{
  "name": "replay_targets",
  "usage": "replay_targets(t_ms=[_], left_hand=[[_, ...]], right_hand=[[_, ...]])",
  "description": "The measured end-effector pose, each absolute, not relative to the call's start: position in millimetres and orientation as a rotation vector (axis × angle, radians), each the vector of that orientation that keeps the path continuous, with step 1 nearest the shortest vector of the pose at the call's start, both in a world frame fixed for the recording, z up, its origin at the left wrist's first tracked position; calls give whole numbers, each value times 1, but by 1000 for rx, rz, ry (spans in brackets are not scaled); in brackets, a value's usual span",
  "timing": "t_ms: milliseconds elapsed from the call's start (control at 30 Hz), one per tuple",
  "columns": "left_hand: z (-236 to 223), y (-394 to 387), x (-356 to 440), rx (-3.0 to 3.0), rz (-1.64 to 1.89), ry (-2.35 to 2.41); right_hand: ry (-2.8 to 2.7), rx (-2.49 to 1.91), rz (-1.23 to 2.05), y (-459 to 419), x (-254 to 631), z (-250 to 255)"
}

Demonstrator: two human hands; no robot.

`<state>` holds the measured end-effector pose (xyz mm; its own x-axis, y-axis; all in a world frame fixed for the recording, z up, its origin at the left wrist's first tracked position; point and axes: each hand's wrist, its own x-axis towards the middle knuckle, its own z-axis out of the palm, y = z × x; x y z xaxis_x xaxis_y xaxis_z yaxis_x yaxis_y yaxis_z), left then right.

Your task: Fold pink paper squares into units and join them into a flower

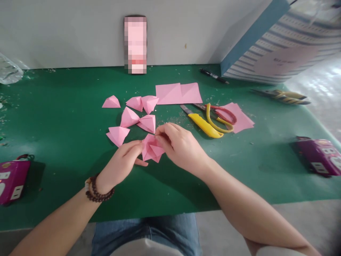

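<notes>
Between my two hands is a pink folded-paper piece (152, 148) with several pointed flaps, held just above the green table. My left hand (127, 156), with a dark beaded bracelet at the wrist, grips its left edge. The fingers of my right hand (177, 144) are closed in a pinch on its upper right edge. Just beyond lie several smaller folded pink paper pieces, among them one at the far left (112, 102), one close to my left hand (118, 135) and one in the middle (129, 117).
Flat pink sheets (170, 94) lie behind the folded pieces. A yellow utility knife (205, 125), scissors (229, 114), more pink paper (243, 119), a pen (214, 76) and pliers (282, 96) are to the right. Purple boxes (318, 156) sit at both sides; a phone (135, 44) leans on the wall.
</notes>
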<state>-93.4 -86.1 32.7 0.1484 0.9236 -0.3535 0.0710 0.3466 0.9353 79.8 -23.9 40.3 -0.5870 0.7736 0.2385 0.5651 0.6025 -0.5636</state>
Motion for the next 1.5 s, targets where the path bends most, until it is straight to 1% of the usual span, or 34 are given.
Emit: replay_targets(t_ms=[167,533,633,833,1033,1300,1500], left_hand=[[31,-89,-91,1143,765,1401],[27,-89,-91,1460,620,1500],[26,-88,-90,1379,681,1474],[33,-86,-84,1038,852,1266],[28,-84,-80,1053,867,1323],[25,-83,-82,999,901,1340],[29,-83,-84,1109,772,1394]], right_hand=[[-2370,-1107,615,-26,79,40],[-2407,-1164,660,-30,78,41],[-2373,-1185,665,-30,77,40],[-2333,-1170,614,-30,75,37],[-2316,-1162,580,-32,74,34],[-2332,-1047,669,-33,77,40],[-2455,-924,591,-31,79,39]])
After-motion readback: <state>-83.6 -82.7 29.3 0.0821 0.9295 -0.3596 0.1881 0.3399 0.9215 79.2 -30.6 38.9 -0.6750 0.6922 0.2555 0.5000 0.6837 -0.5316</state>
